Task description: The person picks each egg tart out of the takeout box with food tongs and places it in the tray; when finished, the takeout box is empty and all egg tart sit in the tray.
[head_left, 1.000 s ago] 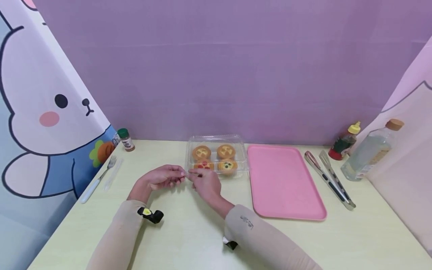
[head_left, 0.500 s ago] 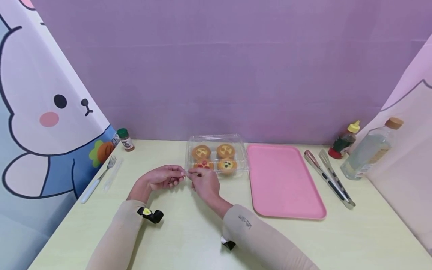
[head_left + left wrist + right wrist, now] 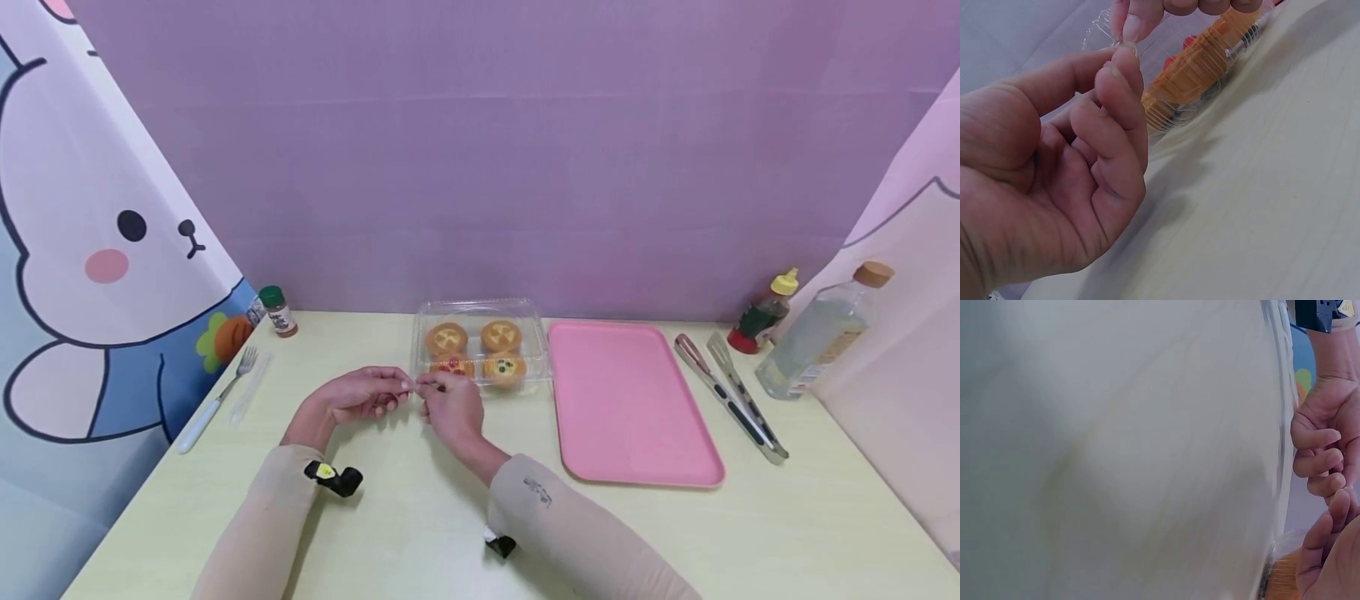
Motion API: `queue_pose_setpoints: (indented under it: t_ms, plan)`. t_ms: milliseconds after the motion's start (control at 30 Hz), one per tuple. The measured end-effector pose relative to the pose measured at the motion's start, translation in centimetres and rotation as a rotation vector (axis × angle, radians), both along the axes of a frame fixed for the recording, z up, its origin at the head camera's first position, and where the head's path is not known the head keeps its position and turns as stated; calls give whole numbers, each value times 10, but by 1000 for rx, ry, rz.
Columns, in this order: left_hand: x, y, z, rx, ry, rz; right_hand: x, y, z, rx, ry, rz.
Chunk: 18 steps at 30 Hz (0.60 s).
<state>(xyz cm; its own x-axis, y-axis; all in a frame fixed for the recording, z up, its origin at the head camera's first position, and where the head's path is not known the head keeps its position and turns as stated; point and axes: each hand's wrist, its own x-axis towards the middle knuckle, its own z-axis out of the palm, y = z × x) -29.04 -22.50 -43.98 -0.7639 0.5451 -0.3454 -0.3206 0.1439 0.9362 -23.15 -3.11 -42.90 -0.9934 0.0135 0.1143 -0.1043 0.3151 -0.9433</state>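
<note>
A clear plastic clamshell box [image 3: 478, 308] stands against the purple backdrop, with several tarts [image 3: 501, 337] inside. One front tart has red pieces on top, the other dark ones. At the box's front left corner, my left hand [image 3: 366, 395] pinches the clear rim between thumb and forefinger, the other fingers loosely curled. My right hand [image 3: 454, 408] pinches the same corner from the right, its fingertips almost touching the left ones. In the left wrist view, the box's ribbed side [image 3: 1194, 75] shows behind the fingers. The bit of plastic between the fingertips is mostly hidden.
A pink tray [image 3: 637, 408] lies right of the box. Beyond it are metal tongs [image 3: 731, 400], a sauce bottle with a yellow cap [image 3: 761, 315] and a clear bottle with a cork-coloured cap [image 3: 817, 342]. A fork [image 3: 219, 402], wrapped clear strip [image 3: 252, 390] and spice jar [image 3: 278, 312] are at left.
My right hand and forearm have shifted slightly left, the fingers still at the box's corner. The left hand stays in place. The box and the tarts look unmoved.
</note>
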Motion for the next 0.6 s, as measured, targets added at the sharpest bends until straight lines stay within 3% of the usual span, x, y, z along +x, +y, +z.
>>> queue_pose_setpoints:
  t_ms: [600]
  plan:
    - [1,2,3,-39,24,27,-3,-3,-7,60,75,-34]
